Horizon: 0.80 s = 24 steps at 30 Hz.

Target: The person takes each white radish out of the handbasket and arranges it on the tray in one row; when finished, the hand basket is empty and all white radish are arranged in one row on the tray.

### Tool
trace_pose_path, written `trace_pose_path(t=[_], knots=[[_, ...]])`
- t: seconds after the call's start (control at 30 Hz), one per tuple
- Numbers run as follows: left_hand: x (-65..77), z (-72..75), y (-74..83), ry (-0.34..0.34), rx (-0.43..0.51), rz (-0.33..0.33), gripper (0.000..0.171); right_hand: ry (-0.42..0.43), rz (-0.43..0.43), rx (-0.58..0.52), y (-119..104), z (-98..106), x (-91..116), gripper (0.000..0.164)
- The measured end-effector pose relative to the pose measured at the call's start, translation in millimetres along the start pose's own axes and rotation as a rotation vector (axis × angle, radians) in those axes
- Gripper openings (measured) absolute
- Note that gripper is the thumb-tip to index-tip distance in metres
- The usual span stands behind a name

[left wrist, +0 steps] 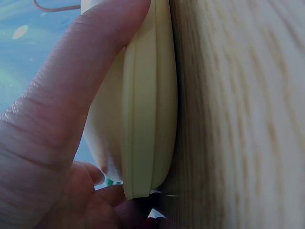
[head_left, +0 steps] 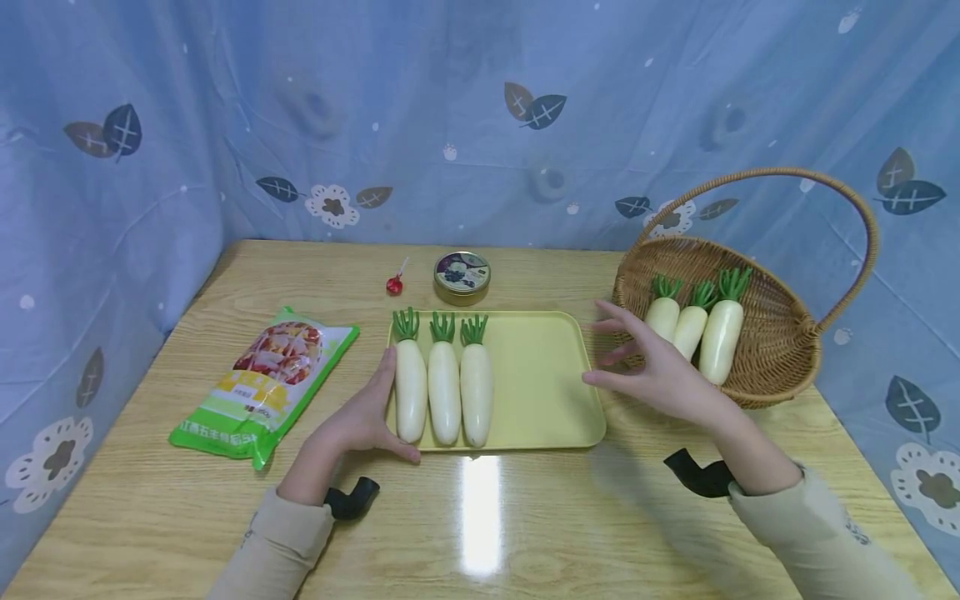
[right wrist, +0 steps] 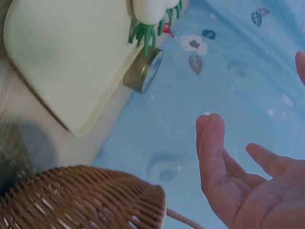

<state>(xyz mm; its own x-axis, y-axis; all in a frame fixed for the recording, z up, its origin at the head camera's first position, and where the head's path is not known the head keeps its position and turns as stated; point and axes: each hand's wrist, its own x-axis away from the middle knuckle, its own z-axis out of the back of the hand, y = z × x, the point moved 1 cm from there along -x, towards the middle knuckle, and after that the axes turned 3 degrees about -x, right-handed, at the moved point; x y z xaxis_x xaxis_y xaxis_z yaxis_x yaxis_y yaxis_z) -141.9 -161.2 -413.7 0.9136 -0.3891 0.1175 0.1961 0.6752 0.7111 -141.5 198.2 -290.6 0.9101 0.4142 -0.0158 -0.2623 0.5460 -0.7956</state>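
Note:
Three white radishes [head_left: 444, 392] with green tops lie side by side on the left part of a yellow tray [head_left: 536, 383]. My left hand [head_left: 363, 414] grips the tray's near left corner, thumb along the front rim and fingers at the left side. In the left wrist view the thumb [left wrist: 71, 71] lies over the tray's edge [left wrist: 143, 119]. My right hand [head_left: 656, 371] is raised between the tray and a wicker basket [head_left: 780, 342], fingers spread and holding nothing. Three more white radishes [head_left: 722, 342] lean in the basket, partly behind that hand.
A green and white food bag [head_left: 266, 387] lies left of the tray. Behind the tray are a red lollipop [head_left: 394, 285] and a round tin [head_left: 462, 277]. The basket's tall handle [head_left: 862, 217] arches up at the right, before a blue patterned curtain [head_left: 450, 108].

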Motion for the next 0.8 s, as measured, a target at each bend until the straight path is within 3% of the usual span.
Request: trace_pose_path(t=[0.67, 0.8], knots=[[-1.2, -1.7, -3.0, 0.003, -0.016, -0.008, 0.15, 0.091, -0.08, 0.112, 15, 33, 19, 0.083], [-0.8, -1.5, -1.9, 0.007, -0.013, -0.007, 0.15, 0.135, -0.06, 0.148, 22, 39, 20, 0.083]])
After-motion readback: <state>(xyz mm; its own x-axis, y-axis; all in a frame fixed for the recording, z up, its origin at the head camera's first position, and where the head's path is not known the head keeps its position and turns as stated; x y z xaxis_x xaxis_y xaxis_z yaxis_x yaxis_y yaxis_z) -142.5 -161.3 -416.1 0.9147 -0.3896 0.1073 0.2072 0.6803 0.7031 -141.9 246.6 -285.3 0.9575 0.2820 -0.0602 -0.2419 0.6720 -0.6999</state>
